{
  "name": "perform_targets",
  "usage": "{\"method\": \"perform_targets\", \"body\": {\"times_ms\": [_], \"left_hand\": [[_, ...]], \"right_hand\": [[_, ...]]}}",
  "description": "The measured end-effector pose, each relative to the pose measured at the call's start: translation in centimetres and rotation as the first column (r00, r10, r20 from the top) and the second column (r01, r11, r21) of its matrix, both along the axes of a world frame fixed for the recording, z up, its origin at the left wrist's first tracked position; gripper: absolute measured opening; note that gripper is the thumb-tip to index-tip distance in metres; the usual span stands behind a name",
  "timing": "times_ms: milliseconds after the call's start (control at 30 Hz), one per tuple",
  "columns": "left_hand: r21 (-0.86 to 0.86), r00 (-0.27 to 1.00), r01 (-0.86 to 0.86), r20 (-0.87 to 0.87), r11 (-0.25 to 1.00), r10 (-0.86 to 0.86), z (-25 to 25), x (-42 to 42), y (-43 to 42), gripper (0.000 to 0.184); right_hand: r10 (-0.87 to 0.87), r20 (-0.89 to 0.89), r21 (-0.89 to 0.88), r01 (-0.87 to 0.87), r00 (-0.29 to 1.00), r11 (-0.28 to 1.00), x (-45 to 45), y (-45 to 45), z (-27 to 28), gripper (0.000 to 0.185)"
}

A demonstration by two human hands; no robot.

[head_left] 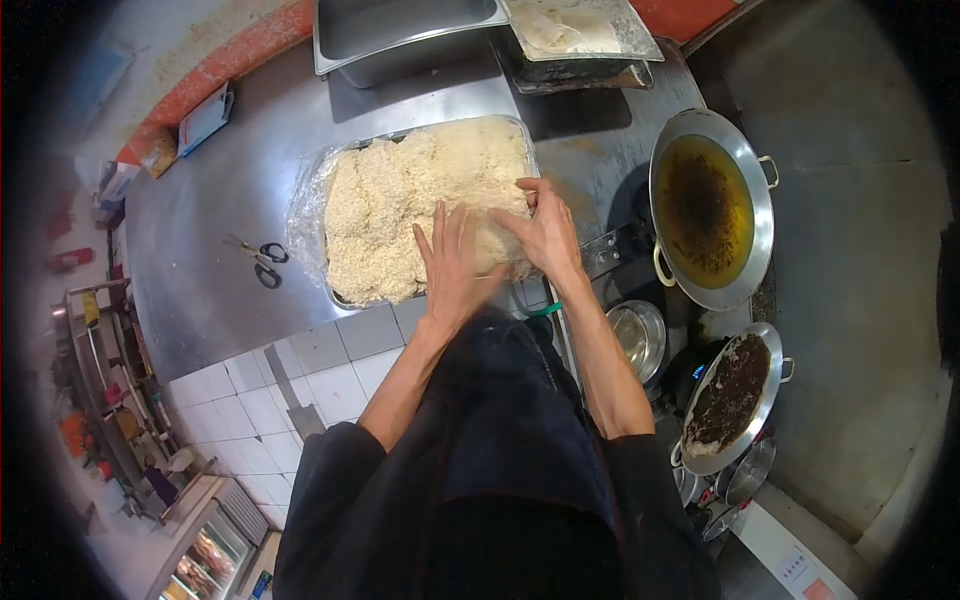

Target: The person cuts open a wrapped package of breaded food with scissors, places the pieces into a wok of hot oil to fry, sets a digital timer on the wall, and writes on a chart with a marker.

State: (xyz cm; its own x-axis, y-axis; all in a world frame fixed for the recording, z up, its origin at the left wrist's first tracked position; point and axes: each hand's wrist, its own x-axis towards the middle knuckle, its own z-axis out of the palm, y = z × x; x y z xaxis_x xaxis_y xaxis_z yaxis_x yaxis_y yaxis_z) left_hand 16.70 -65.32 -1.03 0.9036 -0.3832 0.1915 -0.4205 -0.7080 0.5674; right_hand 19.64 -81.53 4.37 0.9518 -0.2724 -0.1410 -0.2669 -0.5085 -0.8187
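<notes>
A metal tray (pixel 531 145) on the steel counter is heaped with pale, coarse crumbs (pixel 385 200) that look like breading. My left hand (pixel 458 265) lies over the near part of the heap, fingers stretched and partly blurred by motion. Beside it on the right, my right hand (pixel 548 232) reaches over the tray's right edge with thumb and fingers apart. Between the two hands is a blurred, crumb-coated patch; whether a separate piece lies there I cannot tell. Clear plastic wrap (pixel 305 225) bunches along the tray's left side.
Black-handled scissors (pixel 265 265) lie left on the counter (pixel 200 290). Behind stand a deep steel pan (pixel 400 30) and a container with pale flour (pixel 565 30). To the right are a wok of dark oil (pixel 705 215) and another wok with dark contents (pixel 735 395) near a blue flame.
</notes>
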Motion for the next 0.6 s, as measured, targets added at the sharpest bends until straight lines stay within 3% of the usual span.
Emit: {"method": "perform_targets", "body": {"times_ms": [67, 133, 267, 333, 367, 467, 500, 600], "left_hand": [[-0.007, 1.0, 0.001, 0.011, 1.0, -0.001, -0.1, 0.0, 0.1, 0.09], [-0.019, 0.999, -0.016, 0.029, 1.0, 0.017, -0.1, -0.1, 0.0, 0.091], [-0.019, 0.998, 0.031, 0.061, 0.999, -0.03, -0.2, -0.2, 0.7, 0.092], [0.027, 0.99, 0.038, 0.134, 0.999, -0.041, -0.3, 0.0, 0.7, 0.092], [0.027, 0.99, 0.047, 0.133, 0.999, -0.051, -0.9, 0.0, 0.7, 0.092], [0.087, 0.984, 0.091, 0.147, 0.992, -0.103, -1.3, -0.3, 0.3, 0.09], [0.102, 0.98, 0.114, 0.153, 0.988, -0.129, -1.3, -0.4, 0.3, 0.088], [0.141, 0.97, 0.166, 0.157, 0.976, -0.188, -1.1, -1.0, -0.4, 0.084]], "right_hand": [[0.052, -0.036, 0.034, -0.051, 0.998, 0.998, 0.2, -0.2, 1.3, 0.053], [0.207, -0.062, -0.114, -0.213, 0.976, 0.97, 0.0, -0.3, 3.4, 0.047], [0.143, 0.089, -0.159, -0.127, 0.986, 0.979, -2.0, -1.0, 6.6, 0.046], [0.017, 0.184, 0.041, -0.025, 0.983, 0.999, -3.6, -2.5, 8.6, 0.048], [-0.048, 0.131, 0.095, 0.036, 0.99, 0.995, -4.9, -3.6, 9.3, 0.047], [-0.285, 0.101, 0.105, 0.275, 0.953, 0.956, -10.1, -7.0, 11.8, 0.046], [-0.367, 0.142, 0.215, 0.333, 0.919, 0.918, -12.4, -8.5, 11.6, 0.04], [-0.598, 0.225, 0.247, 0.549, 0.769, 0.799, -19.8, -12.9, 12.9, 0.034]]}}
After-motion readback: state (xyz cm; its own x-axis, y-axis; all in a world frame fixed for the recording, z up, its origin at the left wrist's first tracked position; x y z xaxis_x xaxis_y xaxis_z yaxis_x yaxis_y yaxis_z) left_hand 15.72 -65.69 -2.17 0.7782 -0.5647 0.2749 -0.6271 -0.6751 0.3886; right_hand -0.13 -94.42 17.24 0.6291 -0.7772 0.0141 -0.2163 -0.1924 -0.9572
